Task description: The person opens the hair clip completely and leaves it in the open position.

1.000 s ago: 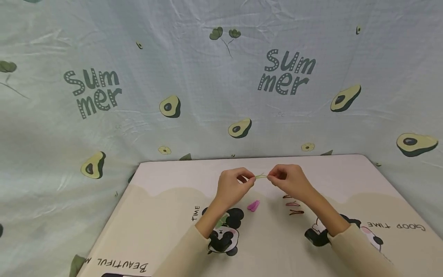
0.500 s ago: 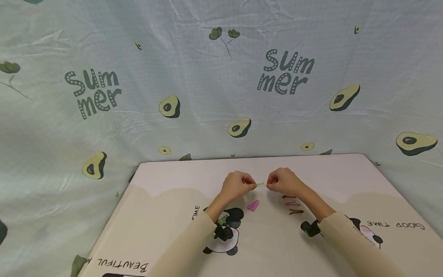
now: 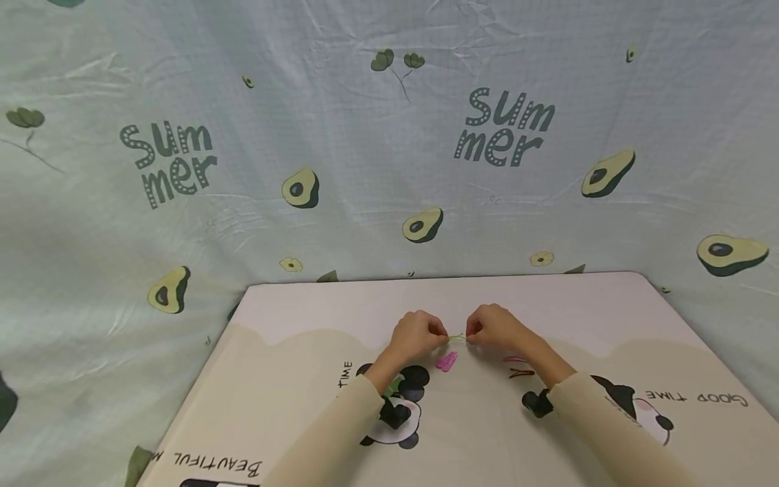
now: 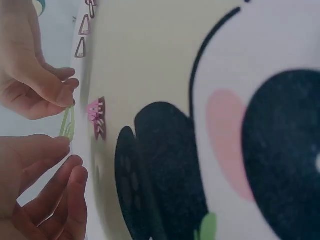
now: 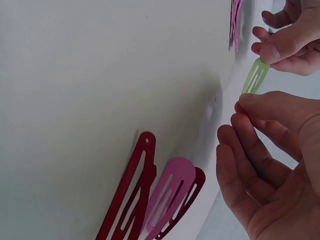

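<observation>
A light green snap hair clip (image 3: pixel 457 337) is stretched between both hands, one end in each. My left hand (image 3: pixel 420 335) pinches one end between thumb and forefinger, and my right hand (image 3: pixel 496 326) pinches the other. The clip's slotted body (image 5: pixel 255 76) shows plainly in the right wrist view, tilted between the fingertips. Just below it in the head view lie pink hair clips (image 3: pixel 446 361) that appear to overlap. Near my right wrist, a dark red clip (image 3: pixel 521 373) and a pink clip (image 3: pixel 514 359) rest on the table; another red clip (image 5: pixel 186 205) appears behind them in the right wrist view.
The table cover (image 3: pixel 292 399) is beige and white, printed with pandas and lettering. Behind the table's far edge hangs a pale curtain (image 3: pixel 359 135) with avocado prints. A dark-edged shape (image 3: pixel 213 483) shows at the bottom edge.
Both hands have come down the head view toward the table with the green clip still pinched between them. The right hand now hides the farthest clip of the right-hand row.
</observation>
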Demonstrator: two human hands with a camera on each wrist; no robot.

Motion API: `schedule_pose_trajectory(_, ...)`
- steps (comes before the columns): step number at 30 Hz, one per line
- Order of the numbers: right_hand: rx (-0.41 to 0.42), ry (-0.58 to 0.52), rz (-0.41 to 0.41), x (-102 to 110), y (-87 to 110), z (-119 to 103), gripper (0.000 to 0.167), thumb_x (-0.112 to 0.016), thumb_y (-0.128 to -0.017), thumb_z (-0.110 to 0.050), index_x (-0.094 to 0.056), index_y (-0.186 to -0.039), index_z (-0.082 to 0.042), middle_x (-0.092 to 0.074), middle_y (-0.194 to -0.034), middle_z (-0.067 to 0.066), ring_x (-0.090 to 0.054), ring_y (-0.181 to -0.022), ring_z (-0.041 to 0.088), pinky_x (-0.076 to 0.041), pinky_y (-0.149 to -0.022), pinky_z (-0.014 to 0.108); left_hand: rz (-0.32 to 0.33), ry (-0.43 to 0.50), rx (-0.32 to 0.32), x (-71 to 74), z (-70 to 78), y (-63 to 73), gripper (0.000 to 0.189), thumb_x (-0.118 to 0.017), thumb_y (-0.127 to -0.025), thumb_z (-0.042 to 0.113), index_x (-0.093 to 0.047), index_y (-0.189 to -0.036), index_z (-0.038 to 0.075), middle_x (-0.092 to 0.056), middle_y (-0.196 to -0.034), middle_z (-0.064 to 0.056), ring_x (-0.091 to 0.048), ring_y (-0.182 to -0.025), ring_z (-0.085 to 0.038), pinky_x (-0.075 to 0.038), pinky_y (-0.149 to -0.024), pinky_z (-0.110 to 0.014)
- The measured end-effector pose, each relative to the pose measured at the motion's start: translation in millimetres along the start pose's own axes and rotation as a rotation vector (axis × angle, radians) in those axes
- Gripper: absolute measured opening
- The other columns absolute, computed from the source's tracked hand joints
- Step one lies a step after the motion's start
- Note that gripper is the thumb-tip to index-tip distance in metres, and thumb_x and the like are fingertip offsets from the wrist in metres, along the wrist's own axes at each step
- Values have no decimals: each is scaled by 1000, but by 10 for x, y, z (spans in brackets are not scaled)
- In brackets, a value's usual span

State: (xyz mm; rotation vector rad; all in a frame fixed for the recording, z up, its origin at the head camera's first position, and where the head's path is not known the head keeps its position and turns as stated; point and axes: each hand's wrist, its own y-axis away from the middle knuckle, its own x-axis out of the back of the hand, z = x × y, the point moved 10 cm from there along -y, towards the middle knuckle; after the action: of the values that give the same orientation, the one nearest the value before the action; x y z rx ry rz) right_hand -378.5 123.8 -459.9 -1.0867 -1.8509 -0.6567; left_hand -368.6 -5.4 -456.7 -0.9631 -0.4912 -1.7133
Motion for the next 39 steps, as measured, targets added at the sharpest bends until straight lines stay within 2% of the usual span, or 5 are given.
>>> schedule_pose_trajectory(8,-22,26,-13,-54,-39,-2,9,-74,-90,-9,-76,-82,-11,-66,-74,-3,-54,-71,13,-48,-66,27,-2,-12,26,-51,-93,-3,8,-77,-89,20,-82,-84,15,-77,-79,5,-60,-73,-7,-49,-66,-24)
schedule_pose_trajectory(15,-47,65,6,-57,-46,25,9,-74,-88,-10,-75,-80,-12,-65,-73,-3,-54,-70,14,-46,-63,28,6,-3,11,-61,-78,-12,8,-78,-89,19,-83,-86,14,-78,-81,4,-61,-74,-9,-50,-68,-26)
schedule_pose_trajectory(25,-57,59,17,-36,-44,50,7,-74,-89,-11,-77,-83,-10,-68,-77,-2,-54,-71,14,-46,-64,28,32,-7,20,-33,-90,-17,7,-80,-88,18,-84,-86,12,-80,-83,1,-67,-79,-13,-51,-68,-26)
schedule_pose_trajectory(31,-57,61,25,-11,-12,59,6,-74,-91,-12,-78,-87,-9,-70,-80,-1,-55,-72,14,-48,-64,28,17,12,43,-44,-135,5,9,-79,-89,19,-84,-89,11,-80,-86,0,-68,-83,-14,-52,-72,-28)
schedule_pose_trajectory(39,-27,65,86,137,112,-24,4,-77,-90,-15,-78,-91,-11,-73,-84,-2,-59,-77,11,-52,-70,31,52,70,77,112,-215,143,10,-80,-88,22,-82,-91,13,-78,-86,0,-64,-77,-11,-51,-68,-27)
